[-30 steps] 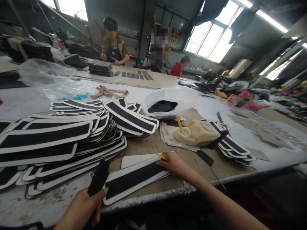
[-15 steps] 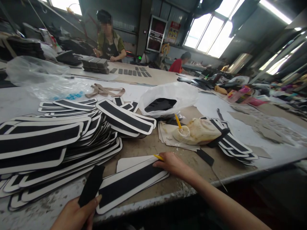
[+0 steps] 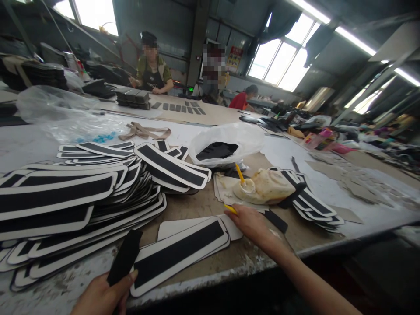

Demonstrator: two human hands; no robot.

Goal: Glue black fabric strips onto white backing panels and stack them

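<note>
My left hand (image 3: 106,288), at the bottom left, is closed on a dark flat piece (image 3: 126,253); its thumb rests at the lower left end of a white-edged black strip (image 3: 180,253). That strip lies on other pieces near the table's front edge. In my right hand (image 3: 244,221) is a yellow tool (image 3: 230,208), held just beyond the strip's right end. Behind this hand lies a stained, pale container (image 3: 274,186) with a yellow stick (image 3: 239,173) standing in its mouth.
A large pile of white-edged strips (image 3: 59,192) covers the left side. Behind are a plastic bag (image 3: 226,144) with black contents and a beige strap (image 3: 144,131). More strips (image 3: 316,203) lie at the right. A person (image 3: 154,72) works across the table.
My right hand has moved off the strip's right end, slightly to the right, with the yellow tool. My left hand has barely moved. The camera view has shifted a little.
</note>
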